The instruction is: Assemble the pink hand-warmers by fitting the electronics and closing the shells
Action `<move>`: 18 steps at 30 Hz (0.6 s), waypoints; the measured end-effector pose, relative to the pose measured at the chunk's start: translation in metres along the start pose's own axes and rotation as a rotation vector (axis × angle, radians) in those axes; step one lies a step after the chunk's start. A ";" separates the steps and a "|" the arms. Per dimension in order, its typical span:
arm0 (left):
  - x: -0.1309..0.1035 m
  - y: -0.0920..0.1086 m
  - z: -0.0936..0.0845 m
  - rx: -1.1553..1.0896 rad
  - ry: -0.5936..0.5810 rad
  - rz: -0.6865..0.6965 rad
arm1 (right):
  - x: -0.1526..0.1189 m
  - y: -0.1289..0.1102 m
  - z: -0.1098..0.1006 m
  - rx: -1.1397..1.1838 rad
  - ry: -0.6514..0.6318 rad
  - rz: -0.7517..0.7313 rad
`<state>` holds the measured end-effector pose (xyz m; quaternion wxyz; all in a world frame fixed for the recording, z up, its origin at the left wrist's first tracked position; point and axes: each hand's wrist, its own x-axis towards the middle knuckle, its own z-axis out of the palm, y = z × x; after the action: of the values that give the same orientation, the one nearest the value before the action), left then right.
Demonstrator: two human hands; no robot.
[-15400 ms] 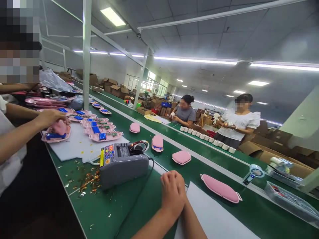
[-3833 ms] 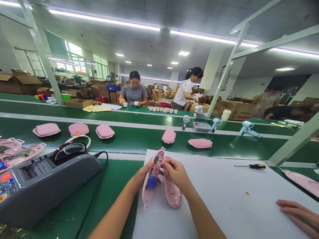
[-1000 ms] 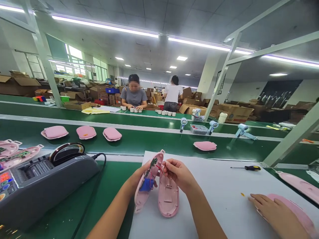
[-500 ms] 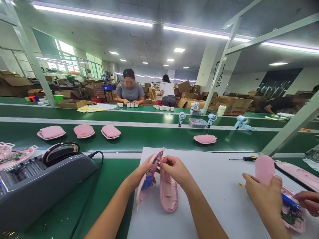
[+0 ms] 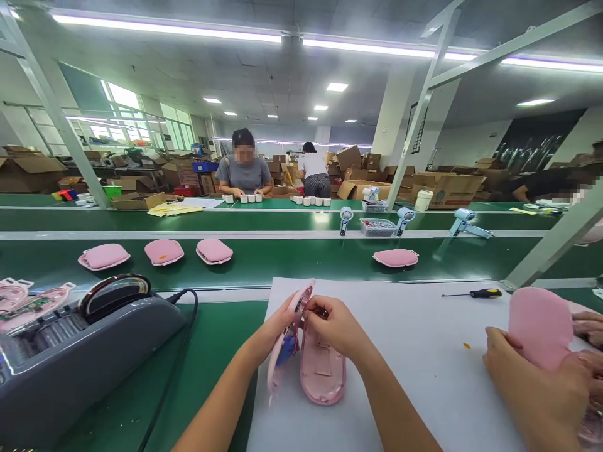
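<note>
My left hand [image 5: 276, 323] is closed around one pink casing half [image 5: 274, 367], tilted up on its edge. A blue part [image 5: 287, 350] and a bit of red wire show inside it. The second pink casing half [image 5: 324, 380] sits just right of it over the white sheet, hollow side toward me. My right hand [image 5: 335, 323] is pinched at the upper end between the two halves. Its fingertips are partly hidden, so what they grip cannot be made out.
A grey machine [image 5: 108, 358] with a black cable stands at left. Several pink casings [image 5: 214, 250] lie on the green belt. A screwdriver [image 5: 475, 293] rests on the white sheet [image 5: 414, 364]. At right, a co-worker's hands [image 5: 532, 376] hold a pink casing part [image 5: 539, 326].
The view has shifted slightly. My right hand stays pinched near the casing's top, and the second half shows more of its inside. The co-worker has lifted and turned the pink part.
</note>
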<state>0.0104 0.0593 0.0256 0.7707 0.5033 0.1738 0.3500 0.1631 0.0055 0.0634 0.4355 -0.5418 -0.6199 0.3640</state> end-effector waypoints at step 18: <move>0.014 -0.021 -0.012 -0.034 0.002 0.018 | 0.007 0.004 0.007 -0.074 0.101 0.072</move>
<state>0.0202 0.0718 0.0027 0.7758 0.4913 0.1640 0.3603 0.1582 0.0130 0.0580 0.4325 -0.5972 -0.5904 0.3282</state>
